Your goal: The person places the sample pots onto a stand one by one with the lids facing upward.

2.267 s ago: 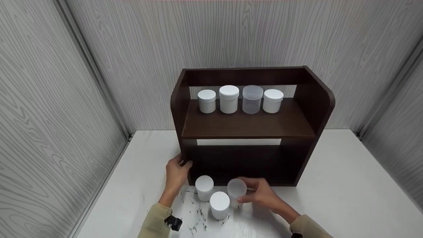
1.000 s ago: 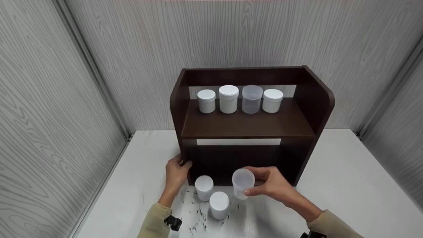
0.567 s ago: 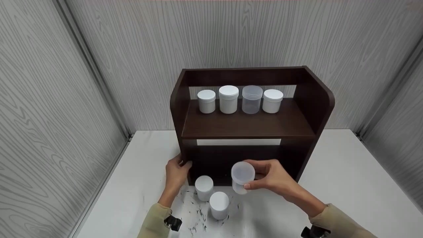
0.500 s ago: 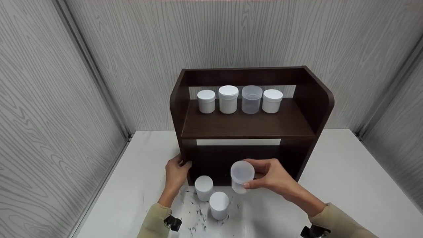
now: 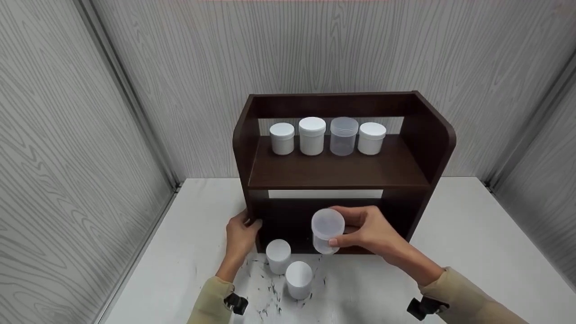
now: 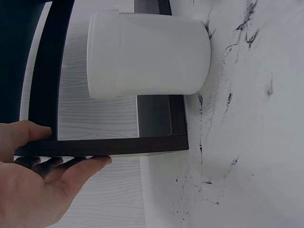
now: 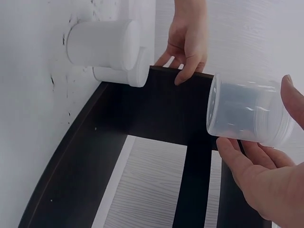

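Note:
My left hand (image 5: pixel 240 234) grips the left side panel of a dark brown wooden shelf (image 5: pixel 337 175), thumb inside and fingers outside, as the left wrist view shows. In my right hand (image 5: pixel 371 229) is a clear plastic jar (image 5: pixel 327 231), pinched between thumb and fingers and held upright in front of the lower compartment. The right wrist view shows the same clear jar (image 7: pixel 247 111) lifted off the table. Two white jars with lids stand on the table: one jar (image 5: pixel 278 256) close to the shelf's front left, the other jar (image 5: pixel 299 280) nearer to me.
On the upper shelf a row holds a short white jar (image 5: pixel 282 138), a taller white jar (image 5: pixel 312 136), a tall clear jar (image 5: pixel 344 136) and another short white jar (image 5: pixel 371 138). The white tabletop (image 5: pixel 472 252) has dark scuff marks near the front. Wood-grain panels (image 5: pixel 180 67) enclose it.
My right hand has lifted the clear jar off the table from beside the two white jars, raising it up toward the lower compartment. My left hand has stayed on the shelf's side panel.

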The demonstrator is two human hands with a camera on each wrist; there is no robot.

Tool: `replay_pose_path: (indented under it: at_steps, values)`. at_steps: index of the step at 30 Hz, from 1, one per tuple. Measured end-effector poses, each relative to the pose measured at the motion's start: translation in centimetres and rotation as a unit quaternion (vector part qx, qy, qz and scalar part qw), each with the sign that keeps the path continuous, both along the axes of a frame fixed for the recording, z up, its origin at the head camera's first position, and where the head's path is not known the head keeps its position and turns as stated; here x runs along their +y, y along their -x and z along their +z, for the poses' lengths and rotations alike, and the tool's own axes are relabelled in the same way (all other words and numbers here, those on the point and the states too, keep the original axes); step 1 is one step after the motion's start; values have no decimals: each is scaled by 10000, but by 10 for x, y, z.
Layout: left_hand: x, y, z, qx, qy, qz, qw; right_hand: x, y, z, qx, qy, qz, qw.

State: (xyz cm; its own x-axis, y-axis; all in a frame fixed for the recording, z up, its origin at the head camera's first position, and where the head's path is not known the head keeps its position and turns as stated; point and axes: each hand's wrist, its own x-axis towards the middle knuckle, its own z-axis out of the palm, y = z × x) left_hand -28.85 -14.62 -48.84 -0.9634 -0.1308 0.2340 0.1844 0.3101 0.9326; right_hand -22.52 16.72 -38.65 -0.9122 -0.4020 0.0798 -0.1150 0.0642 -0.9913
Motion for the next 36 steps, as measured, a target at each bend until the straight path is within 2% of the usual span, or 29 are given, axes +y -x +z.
replay_pose_path:
  at_steps: [9, 17, 27, 36]
  values:
    - [1, 0, -1, 29, -24, 7, 10000, -8, 5, 16, 141, 2, -3, 9999]
    - [-1, -1, 0, -5, -94, -140, 9999, -16, 10, 31, 348, 26, 30, 9994]
    - [0, 0, 0, -44, 5, -42, 10000, -24, 18, 48, 463, -28, -228, 9987]
    - [-1, 0, -1, 53, 15, -44, 10000, -35, 33, 60, 674, 70, -444, 9967]
